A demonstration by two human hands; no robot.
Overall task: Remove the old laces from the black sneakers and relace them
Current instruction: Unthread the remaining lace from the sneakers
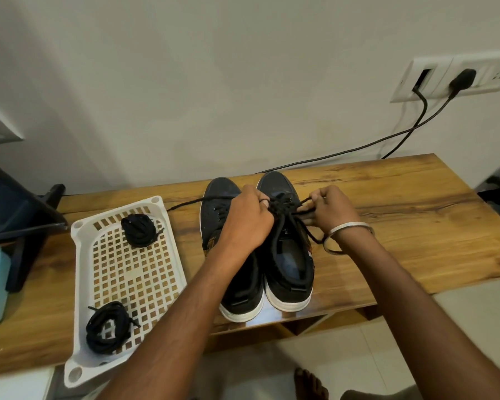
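Observation:
Two black sneakers with white soles stand side by side on the wooden table, toes toward the wall: the left sneaker (pixel 217 215) and the right sneaker (pixel 289 264). My left hand (pixel 247 217) grips the black lace (pixel 283 206) bunched over the right sneaker's eyelets. My right hand (pixel 328 209) pinches the same lace from the other side. A loose lace end (pixel 315 238) trails past my right wrist. Another lace strand (pixel 185 204) runs left from the left sneaker across the table.
A white perforated tray (pixel 133 272) sits left of the shoes, holding two coiled bundles of black laces (pixel 140 230) (pixel 107 327). Black cables (pixel 358 148) run from a wall socket (pixel 451 79) onto the table (pixel 416 215). A dark stand (pixel 20 215) is at the far left.

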